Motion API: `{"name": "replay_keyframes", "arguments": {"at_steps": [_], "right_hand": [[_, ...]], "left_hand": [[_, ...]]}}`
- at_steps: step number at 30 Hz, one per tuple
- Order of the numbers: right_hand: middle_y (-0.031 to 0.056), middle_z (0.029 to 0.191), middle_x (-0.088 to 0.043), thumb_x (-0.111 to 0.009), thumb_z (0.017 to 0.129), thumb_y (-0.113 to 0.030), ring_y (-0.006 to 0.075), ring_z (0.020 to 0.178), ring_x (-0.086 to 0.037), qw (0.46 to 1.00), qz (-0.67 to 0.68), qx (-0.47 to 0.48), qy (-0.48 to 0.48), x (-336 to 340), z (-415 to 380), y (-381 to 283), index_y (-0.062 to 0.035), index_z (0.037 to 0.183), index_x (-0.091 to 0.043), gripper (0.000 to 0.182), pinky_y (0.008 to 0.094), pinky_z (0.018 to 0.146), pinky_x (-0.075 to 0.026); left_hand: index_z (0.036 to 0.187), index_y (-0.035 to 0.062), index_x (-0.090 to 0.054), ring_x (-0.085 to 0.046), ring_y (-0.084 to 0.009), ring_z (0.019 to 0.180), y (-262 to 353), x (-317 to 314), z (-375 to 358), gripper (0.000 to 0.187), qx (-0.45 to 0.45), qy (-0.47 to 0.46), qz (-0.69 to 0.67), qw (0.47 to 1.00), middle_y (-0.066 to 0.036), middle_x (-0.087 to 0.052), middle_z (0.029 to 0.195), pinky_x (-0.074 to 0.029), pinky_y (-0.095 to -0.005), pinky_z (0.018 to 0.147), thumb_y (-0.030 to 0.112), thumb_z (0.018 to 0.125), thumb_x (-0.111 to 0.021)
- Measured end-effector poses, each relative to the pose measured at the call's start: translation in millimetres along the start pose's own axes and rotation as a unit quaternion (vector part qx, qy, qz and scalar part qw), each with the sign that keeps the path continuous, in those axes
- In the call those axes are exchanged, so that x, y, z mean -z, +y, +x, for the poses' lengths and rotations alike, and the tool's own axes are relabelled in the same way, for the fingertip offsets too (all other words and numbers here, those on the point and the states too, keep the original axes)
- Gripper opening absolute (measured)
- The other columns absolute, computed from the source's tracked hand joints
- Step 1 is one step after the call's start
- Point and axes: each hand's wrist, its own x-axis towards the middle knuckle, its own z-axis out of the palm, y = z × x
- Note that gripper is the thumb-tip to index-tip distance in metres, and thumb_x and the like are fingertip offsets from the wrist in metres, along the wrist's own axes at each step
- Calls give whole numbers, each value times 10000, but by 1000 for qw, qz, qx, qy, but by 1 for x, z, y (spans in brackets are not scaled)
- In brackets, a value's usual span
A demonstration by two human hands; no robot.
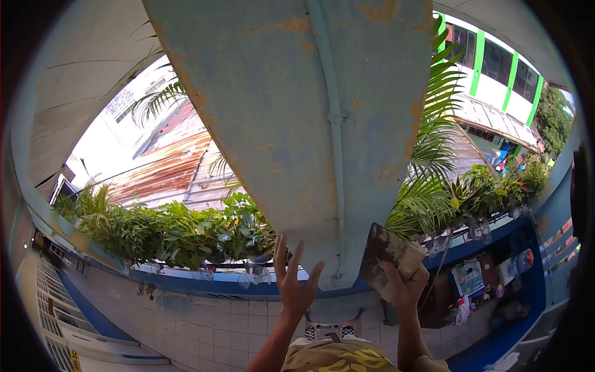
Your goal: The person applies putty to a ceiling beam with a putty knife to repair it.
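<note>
Flat-bladed tool in one fist, a person works at close quarters before a blue-grey pillar whose paint is worn to tan along its edges. The right hand has its grip clamped on the tool's pale handle, the dark, smudged blade raised at the pillar's lower right edge; whether steel meets pillar cannot be told. The left hand lifts at the pillar's lower left edge, its grip spread wide and bare, contact likewise unclear. The step in hand appears to be positioning the blade beside the pillar; the next move, by judgement, calls for a firm wrist, a controlled blade angle and the free palm ready to steady. The count: one tool, two hands, one pillar and one pipe running the pillar's length. Two banks of greenery flank it, one leafy row to the pillar's left and another planting to its right. One rusted roof shows beyond the pillar's left side; one green-striped building, with at least three dark windows, rises beyond its right.
</note>
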Motion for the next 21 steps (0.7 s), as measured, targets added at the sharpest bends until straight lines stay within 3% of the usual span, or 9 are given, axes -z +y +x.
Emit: {"name": "replay_keyframes", "arguments": {"at_steps": [1,3,4,6,10,12,16,17,21], "right_hand": [[130,870,-701,-689,844,-6,163,759,-669,999,-7,28,-36,-3,-13,3,86,1045,-698,221,307,665,-521],[157,931,-675,-661,836,8,203,810,-669,993,-58,79,-68,-25,-27,-3,91,1109,-680,286,316,692,-521],[185,992,-649,-633,828,22,243,860,-670,979,-110,132,-109,-39,-35,-8,97,1173,-661,354,326,720,-520],[209,1037,-610,-605,819,28,288,913,-642,984,-109,117,-84,-70,-49,2,101,1245,-616,433,349,764,-512],[252,1149,-528,-563,813,33,365,1042,-547,980,-132,148,-1,-133,-57,14,109,1397,-494,593,418,889,-471],[259,1183,-499,-576,832,4,373,1076,-514,980,-119,153,50,-167,-56,18,117,1421,-457,611,434,913,-455],[260,1266,-411,-630,879,-116,366,1130,-460,981,-122,123,86,-214,-51,28,122,1491,-338,718,454,922,-445],[254,1271,-387,-658,894,-210,363,1147,-446,979,-140,126,84,-221,-50,32,117,1521,-267,808,459,934,-437],[250,1277,-378,-667,903,-244,380,1162,-440,971,-154,127,128,-241,-44,46,111,1526,-262,823,460,952,-425]], "left_hand": [[1360,36,-591,-365,-421,1433,-1,6,-8,602,-6,-7,-1,1000,-305,-384,1515,-397,-595,1092,377,894,-761],[1206,-22,-683,-672,-277,1123,3,20,-21,382,216,-90,-262,936,-199,-671,1254,-535,-386,951,236,928,-725],[1206,-22,-683,-672,-277,1123,9,24,-20,382,217,-97,-262,935,-199,-671,1254,-535,-386,951,236,928,-725],[1117,-47,-714,-725,-229,934,24,33,-6,266,136,-56,-317,937,-174,-740,1085,-583,-343,827,141,930,-706],[1142,-49,-703,-714,-225,963,35,59,27,285,65,-55,-222,971,-173,-723,1138,-577,-350,846,152,939,-704],[1158,-49,-694,-708,-221,989,29,67,37,313,124,-52,-231,964,-165,-713,1162,-575,-350,861,169,935,-716],[1223,-63,-656,-669,-204,1028,16,79,47,466,86,-157,-173,969,-173,-680,1193,-549,-324,863,307,947,-723],[1221,-50,-656,-687,-189,958,16,75,52,463,62,-148,-131,978,-164,-716,1092,-547,-324,830,302,932,-738],[1170,-7,-676,-704,-171,823,18,65,82,342,99,-193,-71,974,-148,-739,880,-541,-330,757,242,938,-711]]}}
